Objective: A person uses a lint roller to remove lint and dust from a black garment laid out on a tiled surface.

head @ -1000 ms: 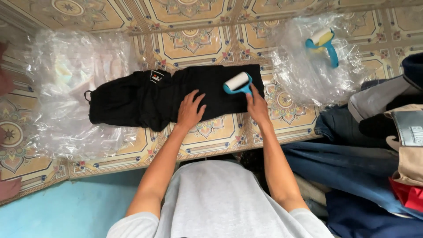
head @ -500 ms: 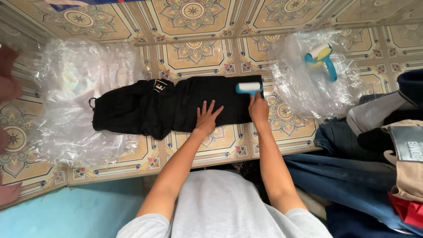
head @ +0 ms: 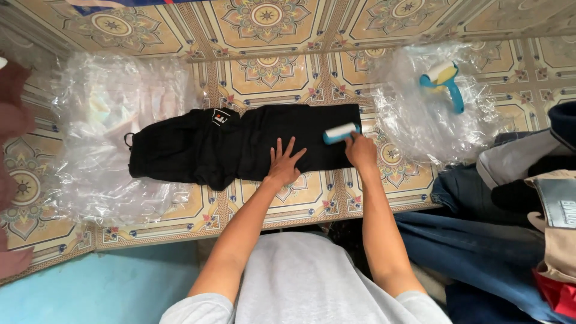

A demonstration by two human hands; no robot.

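A pair of black trousers point(head: 228, 144) lies flat and lengthwise on the patterned tile floor, waist to the left. My left hand point(head: 285, 163) presses flat on the near edge of the leg, fingers spread. My right hand point(head: 362, 150) grips the blue handle of a white lint roller point(head: 341, 133), whose roll rests on the leg's right end.
A second blue lint roller point(head: 443, 79) lies on crumpled clear plastic point(head: 420, 108) at the upper right. More clear plastic point(head: 102, 126) spreads under the trousers' left end. A pile of folded clothes, jeans among them point(head: 498, 240), stands at the right.
The roller has moved down from the leg's far edge toward its near edge and turned slightly. My left hand slid right from the middle of the trousers.
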